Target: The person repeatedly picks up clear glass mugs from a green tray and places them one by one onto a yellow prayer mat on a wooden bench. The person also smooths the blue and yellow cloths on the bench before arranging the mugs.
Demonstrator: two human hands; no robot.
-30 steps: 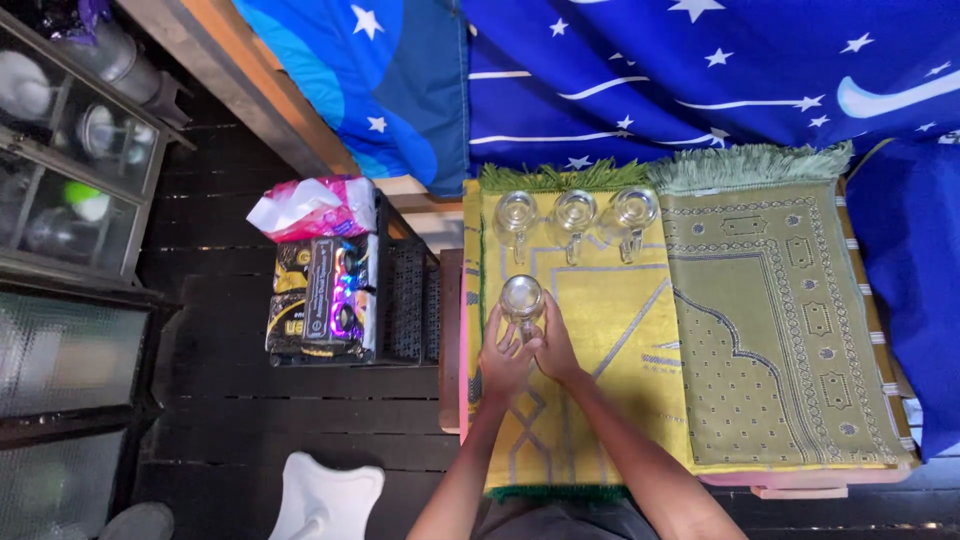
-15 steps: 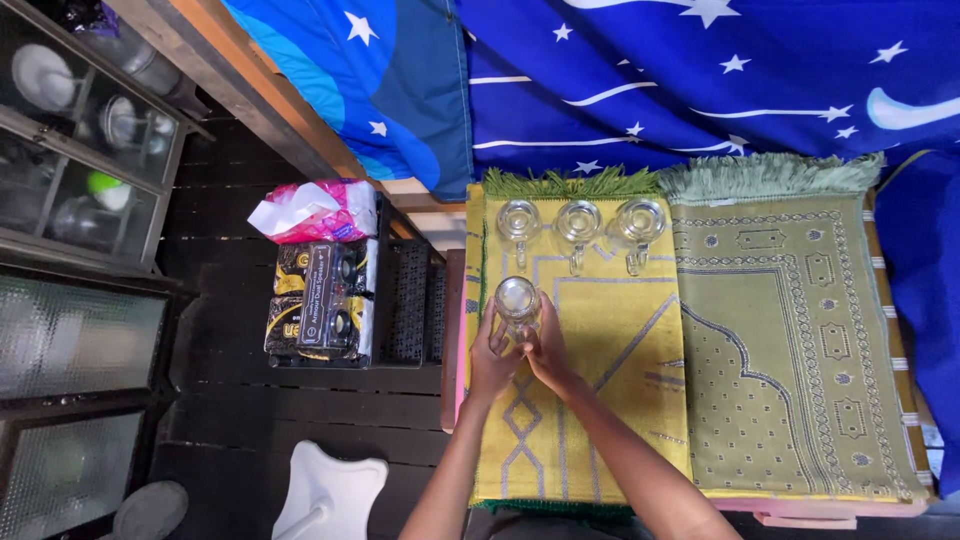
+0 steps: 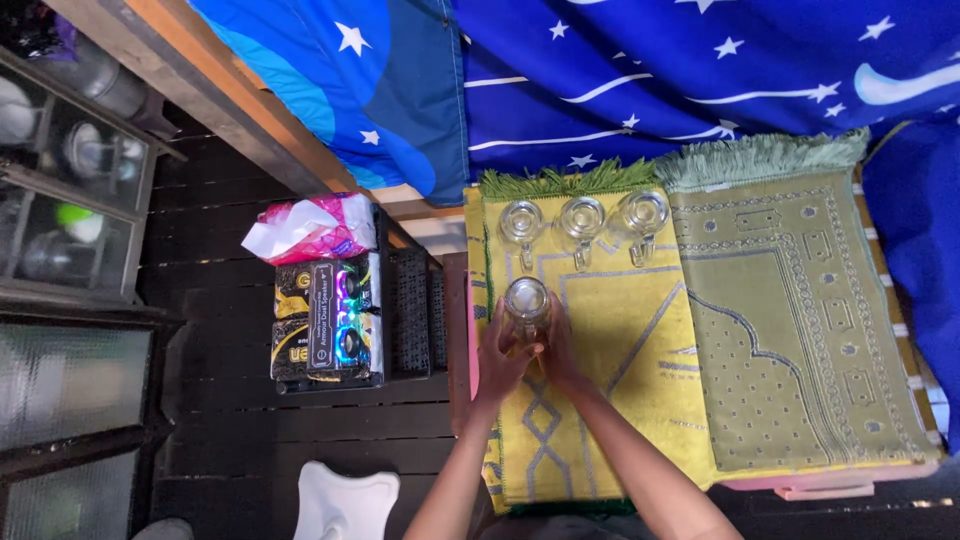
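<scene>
a: seen from above, both hands wrap one clear glass mug (image 3: 526,303) over a yellow patterned mat (image 3: 610,350).

b: how do the hands sit?

a: the left hand (image 3: 500,357) curls against the mug's left side, fingers bent round the glass; the right hand (image 3: 558,352) presses in from the right, fingers closed on it. the two hands nearly meet below the rim.

b: is the mug standing on the mat or lifted?

a: cannot tell from this angle. its mouth faces up, and it sits over the mat's left part, just in front of a row of three more glass mugs (image 3: 581,222).

b: that row?

a: side by side along the mat's fringed far edge, handles pointing back toward the person, apart from the held mug.

b: what else is about?

a: a green patterned mat (image 3: 790,330) lies touching the yellow one on its right, both on a low surface (image 3: 830,488). a blue cloth with white stars (image 3: 640,80) hangs beyond. left, on the dark floor (image 3: 220,400), a black crate (image 3: 408,310) stands beside a boxed speaker (image 3: 330,320) topped by a pink packet (image 3: 310,228).
</scene>
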